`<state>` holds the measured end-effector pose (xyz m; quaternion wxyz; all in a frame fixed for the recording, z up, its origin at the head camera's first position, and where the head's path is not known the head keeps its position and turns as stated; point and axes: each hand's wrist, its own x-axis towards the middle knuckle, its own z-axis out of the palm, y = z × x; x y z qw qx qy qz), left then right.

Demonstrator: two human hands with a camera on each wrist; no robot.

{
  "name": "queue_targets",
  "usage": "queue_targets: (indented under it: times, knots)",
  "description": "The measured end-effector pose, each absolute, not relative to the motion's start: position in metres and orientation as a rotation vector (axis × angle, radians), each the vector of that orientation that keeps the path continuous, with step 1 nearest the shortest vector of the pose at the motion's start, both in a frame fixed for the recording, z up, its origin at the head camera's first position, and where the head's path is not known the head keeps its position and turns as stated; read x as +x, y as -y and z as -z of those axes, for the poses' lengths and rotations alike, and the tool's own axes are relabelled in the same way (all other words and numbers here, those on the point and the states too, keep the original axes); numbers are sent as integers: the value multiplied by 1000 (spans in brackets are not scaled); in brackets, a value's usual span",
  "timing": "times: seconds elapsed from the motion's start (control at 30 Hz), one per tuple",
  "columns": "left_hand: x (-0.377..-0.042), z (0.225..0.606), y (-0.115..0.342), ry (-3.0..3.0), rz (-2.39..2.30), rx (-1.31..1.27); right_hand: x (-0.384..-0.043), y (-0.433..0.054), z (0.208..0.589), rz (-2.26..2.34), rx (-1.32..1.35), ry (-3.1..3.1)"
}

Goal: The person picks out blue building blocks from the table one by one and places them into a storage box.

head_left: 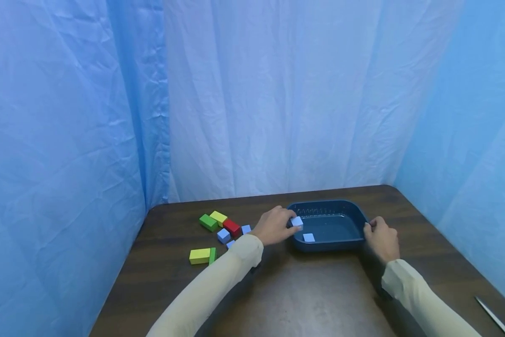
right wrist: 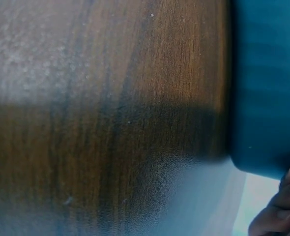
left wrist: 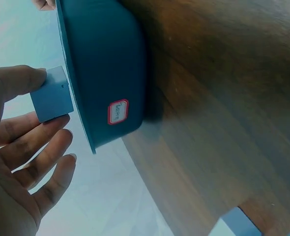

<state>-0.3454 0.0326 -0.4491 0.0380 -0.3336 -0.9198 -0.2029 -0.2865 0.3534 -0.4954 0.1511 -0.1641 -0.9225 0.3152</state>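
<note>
My left hand (head_left: pixel 276 226) pinches a light blue cube (head_left: pixel 296 223) between thumb and fingers at the left rim of a dark teal tray (head_left: pixel 329 245). In the left wrist view the cube (left wrist: pixel 53 96) is held right beside the tray's rim, above a side wall that bears a small red-edged label (left wrist: pixel 118 112). Another light blue cube (head_left: pixel 309 238) lies inside the tray near its front left corner. At the opposite end, my right hand (head_left: pixel 383 238) grips the tray's right rim. Only its fingertips show at the lower right corner of the right wrist view.
Left of the tray lie a red block (head_left: pixel 232 228), green block (head_left: pixel 208 222), yellow block (head_left: pixel 218 217) and several light blue cubes (head_left: pixel 223 235). Nearer stand another yellow block (head_left: pixel 199 256) and green block (head_left: pixel 212 255). A thin pale strip (head_left: pixel 494 317) lies at the table's right edge.
</note>
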Motion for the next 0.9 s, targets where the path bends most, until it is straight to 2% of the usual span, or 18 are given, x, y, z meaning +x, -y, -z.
queue_targets:
  times: [0.6, 0.9]
  knots:
    - [-354, 474, -66, 2808, 370, -1070, -286, -355, 498, -920, -440, 2665]
    - [-357, 470, -74, 2859, 384, -1077, -286, -355, 497, -900, -429, 2647]
